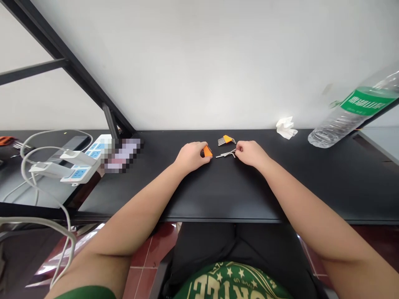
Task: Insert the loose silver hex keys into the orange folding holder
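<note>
Watching remotely, I see my left hand point(190, 157) with its grip closed around an orange holder point(208, 151) at the worktop point(218, 195); whether my right hand point(251, 153) grips one of the loose hex keys point(226, 154), I cannot tell. I'd judge this partway: another holder point(228, 139) carries a row of keys point(221, 141); the loose ones lie outside.

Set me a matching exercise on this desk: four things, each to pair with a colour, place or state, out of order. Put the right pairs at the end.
Column one
1. Bottle
2. Left hand
3. Tissue
4. Loose keys

Column two
A. White and crumpled, near the wall
B. Silver, at the fingers of the right hand
C. Clear, with a green label
D. Closed on an orange holder

Pairs: 1-C, 2-D, 3-A, 4-B.
</note>
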### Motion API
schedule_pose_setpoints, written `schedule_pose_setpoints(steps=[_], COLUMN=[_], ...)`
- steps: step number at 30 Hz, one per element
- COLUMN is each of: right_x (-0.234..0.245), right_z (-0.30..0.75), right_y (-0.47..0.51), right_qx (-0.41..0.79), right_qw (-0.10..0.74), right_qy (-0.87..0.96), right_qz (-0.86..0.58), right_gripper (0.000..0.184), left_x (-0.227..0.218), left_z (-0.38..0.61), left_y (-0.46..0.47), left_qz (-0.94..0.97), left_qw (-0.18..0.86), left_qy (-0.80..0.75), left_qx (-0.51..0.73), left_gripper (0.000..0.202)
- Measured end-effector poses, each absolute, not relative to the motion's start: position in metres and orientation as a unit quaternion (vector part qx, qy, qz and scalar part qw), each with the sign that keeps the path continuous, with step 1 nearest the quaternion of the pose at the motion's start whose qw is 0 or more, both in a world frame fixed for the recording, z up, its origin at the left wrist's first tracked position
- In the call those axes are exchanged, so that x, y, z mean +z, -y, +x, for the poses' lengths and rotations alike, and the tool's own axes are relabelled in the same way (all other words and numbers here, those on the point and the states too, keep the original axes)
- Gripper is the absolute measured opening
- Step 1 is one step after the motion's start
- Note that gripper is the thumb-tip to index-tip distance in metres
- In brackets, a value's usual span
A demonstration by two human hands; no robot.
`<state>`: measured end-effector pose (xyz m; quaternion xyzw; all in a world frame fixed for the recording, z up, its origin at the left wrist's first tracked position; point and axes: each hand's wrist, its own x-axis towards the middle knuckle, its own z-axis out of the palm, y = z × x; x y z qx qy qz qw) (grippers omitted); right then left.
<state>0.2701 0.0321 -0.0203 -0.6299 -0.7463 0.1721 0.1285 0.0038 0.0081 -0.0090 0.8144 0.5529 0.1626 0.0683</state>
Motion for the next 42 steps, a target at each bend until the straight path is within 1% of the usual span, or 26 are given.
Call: schedule_pose_setpoints(steps=[3, 7, 9, 11, 14, 15, 18, 20, 21, 24, 25, 34, 37, 38, 40, 42], right_x=[-0.019, -0.017, -0.015, -0.013, -0.012, -0.012, -0.014, -0.016, -0.017, -0.018, -0.018, -0.017, -0.015, -0.014, -0.011, -0.008], right_z=[0.272, 0.282, 0.285, 0.286, 0.283, 0.281, 0.275, 0.271, 0.268, 0.258, 0.254, 0.242, 0.245, 0.245, 0.244, 0.239], right_y=[-0.034, -0.038, -0.04, -0.04, -0.04, -0.039, -0.036, -0.032, -0.03, -0.021, -0.018, -0.006, -0.006, -0.006, -0.006, -0.004], right_qx=[0.193, 0.314, 0.344, 0.31, 0.223, 0.198, 0.142, 0.134, 0.136, 0.131, 0.128, 0.129, 0.141, 0.147, 0.168, 0.205], right_qw=[0.135, 0.174, 0.17, 0.143, 0.085, 0.071, 0.066, 0.075, 0.076, 0.079, 0.08, 0.073, 0.117, 0.142, 0.185, 0.208], right_qy=[0.737, 0.69, 0.667, 0.675, 0.704, 0.712, 0.743, 0.772, 0.786, 0.821, 0.83, 0.854, 0.848, 0.843, 0.831, 0.822], right_qz=[-0.633, -0.629, -0.639, -0.654, -0.669, -0.67, -0.651, -0.617, -0.598, -0.55, -0.537, -0.499, -0.498, -0.498, -0.497, -0.488], right_gripper=[0.009, 0.012, 0.014, 0.013, 0.009, 0.011, 0.027, 0.032, 0.029, 0.011, 0.008, 0.012, 0.009, 0.012, 0.023, 0.03], left_x=[-0.008, -0.008, -0.008, -0.008, -0.008, -0.008, -0.009, -0.011, -0.012, -0.015, -0.016, -0.017, -0.017, -0.017, -0.016, -0.015], left_z=[0.003, 0.003, 0.003, 0.002, 0.002, 0.002, 0.002, 0.002, 0.002, 0.002, 0.001, 0.002, 0.004, 0.005, 0.008, 0.014], left_y=[-0.008, -0.008, -0.008, -0.008, -0.008, -0.009, -0.009, -0.01, -0.01, -0.012, -0.012, -0.011, -0.009, -0.008, -0.004, 0.0], left_qz=[0.811, 0.809, 0.807, 0.806, 0.806, 0.806, 0.81, 0.814, 0.816, 0.82, 0.82, 0.829, 0.834, 0.836, 0.841, 0.847], left_qw=[0.088, 0.095, 0.094, 0.094, 0.091, 0.089, 0.08, 0.074, 0.071, 0.066, 0.064, 0.071, 0.066, 0.062, 0.052, 0.038], left_qy=[-0.551, -0.55, -0.553, -0.555, -0.558, -0.558, -0.555, -0.55, -0.548, -0.544, -0.543, -0.528, -0.518, -0.515, -0.506, -0.494], left_qx=[0.175, 0.185, 0.184, 0.182, 0.178, 0.177, 0.174, 0.171, 0.171, 0.168, 0.167, 0.169, 0.177, 0.18, 0.186, 0.194], left_gripper=[0.021, 0.021, 0.021, 0.022, 0.022, 0.021, 0.021, 0.023, 0.026, 0.039, 0.041, 0.047, 0.051, 0.052, 0.052, 0.048])
